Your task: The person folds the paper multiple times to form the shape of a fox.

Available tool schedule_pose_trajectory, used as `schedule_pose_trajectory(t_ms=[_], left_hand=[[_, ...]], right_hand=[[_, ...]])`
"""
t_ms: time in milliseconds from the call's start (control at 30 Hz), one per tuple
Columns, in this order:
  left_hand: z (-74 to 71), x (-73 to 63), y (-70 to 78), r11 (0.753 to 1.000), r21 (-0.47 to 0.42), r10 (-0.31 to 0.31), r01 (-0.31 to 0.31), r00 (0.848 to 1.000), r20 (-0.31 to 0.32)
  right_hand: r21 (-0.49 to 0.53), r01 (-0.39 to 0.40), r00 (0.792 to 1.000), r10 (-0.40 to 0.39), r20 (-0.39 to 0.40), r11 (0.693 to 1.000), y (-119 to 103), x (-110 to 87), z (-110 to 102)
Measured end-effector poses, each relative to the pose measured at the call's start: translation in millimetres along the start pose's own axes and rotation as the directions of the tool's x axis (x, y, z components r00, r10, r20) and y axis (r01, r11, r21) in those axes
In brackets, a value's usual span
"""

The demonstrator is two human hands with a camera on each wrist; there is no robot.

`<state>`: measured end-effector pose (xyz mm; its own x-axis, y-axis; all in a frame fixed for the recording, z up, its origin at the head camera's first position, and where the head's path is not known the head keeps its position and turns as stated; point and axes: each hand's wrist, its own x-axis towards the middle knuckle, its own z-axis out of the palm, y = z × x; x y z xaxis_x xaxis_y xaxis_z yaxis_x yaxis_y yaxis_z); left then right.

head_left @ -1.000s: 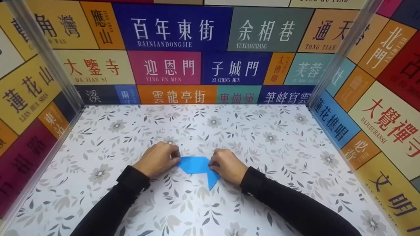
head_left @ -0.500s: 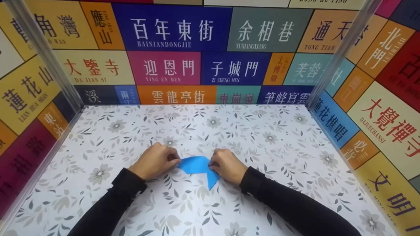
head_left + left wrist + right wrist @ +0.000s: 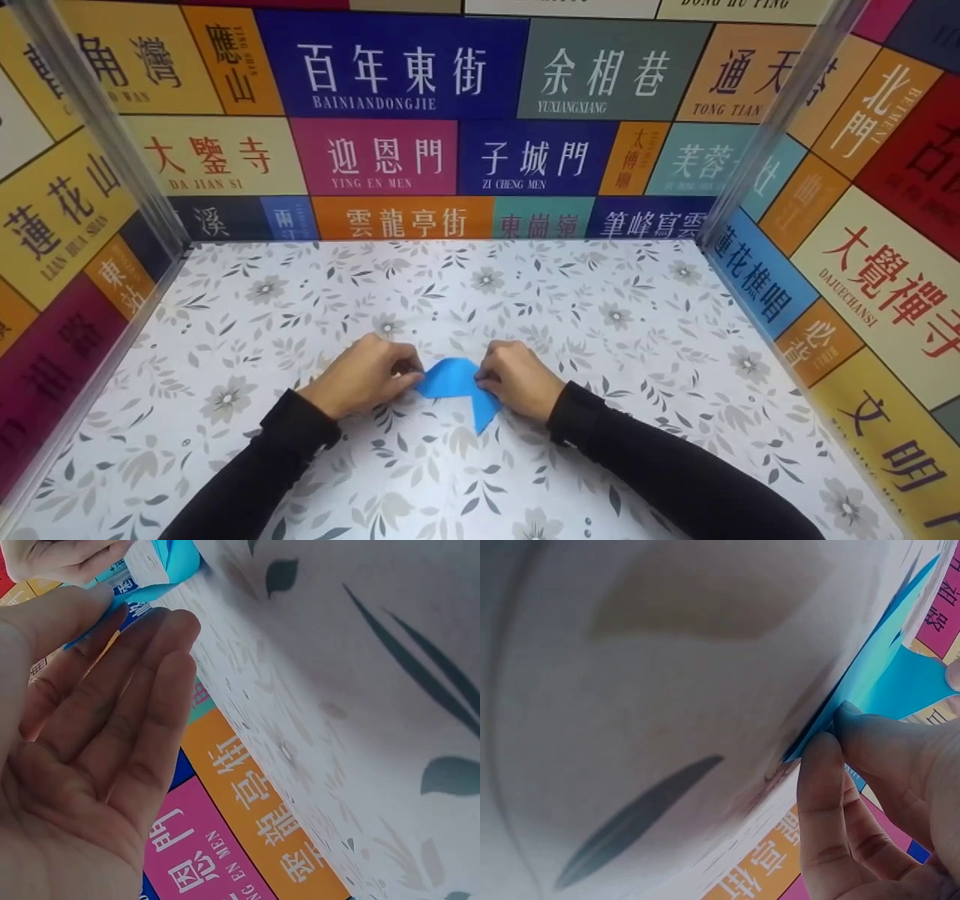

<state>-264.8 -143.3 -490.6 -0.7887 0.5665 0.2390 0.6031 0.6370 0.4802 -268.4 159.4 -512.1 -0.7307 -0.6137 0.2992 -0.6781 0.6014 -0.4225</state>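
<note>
A folded piece of blue paper (image 3: 451, 378) lies between the two hands on the table, one pointed flap hanging toward the person. My left hand (image 3: 371, 376) pinches its left end between thumb and forefinger; in the left wrist view the other fingers (image 3: 161, 727) are loosely bent beside the paper (image 3: 180, 561). That left end is bent up off the table. At the paper's right corner, my right hand (image 3: 521, 381) pinches with thumb and forefinger. The right wrist view shows the thumb (image 3: 877, 731) on the paper (image 3: 896, 679) close to the tabletop.
The white tabletop (image 3: 480, 480) has a grey flower and leaf print. Upright panels with coloured name blocks (image 3: 390, 67) close off the back, left and right sides. Clear strips (image 3: 780, 112) run along the corners.
My left hand has shifted a little to the right, bringing the paper's left end up and inward toward the middle. My right hand has stayed at the right corner.
</note>
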Motion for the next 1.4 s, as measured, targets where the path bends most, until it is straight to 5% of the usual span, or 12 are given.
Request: schedule_pose_trajectory(t_ms=[300,667,1400], left_hand=[[8.7,0.3,5.4,0.993,-0.107,0.056,-0.049,0.997,0.062],[20.5,6.2,15.3,0.989,-0.053,0.14,-0.135,0.986,0.093],[27.0,7.6,19.6,0.975,-0.142,0.191,-0.173,0.973,0.127]], right_hand=[[-0.028,0.018,1.0,-0.019,-0.004,0.999,1.8,0.3,1.4],[-0.037,0.023,1.0,-0.023,-0.004,0.999,1.3,0.3,0.5],[-0.014,0.018,1.0,-0.018,-0.001,1.0,-0.1,0.3,-0.1]])
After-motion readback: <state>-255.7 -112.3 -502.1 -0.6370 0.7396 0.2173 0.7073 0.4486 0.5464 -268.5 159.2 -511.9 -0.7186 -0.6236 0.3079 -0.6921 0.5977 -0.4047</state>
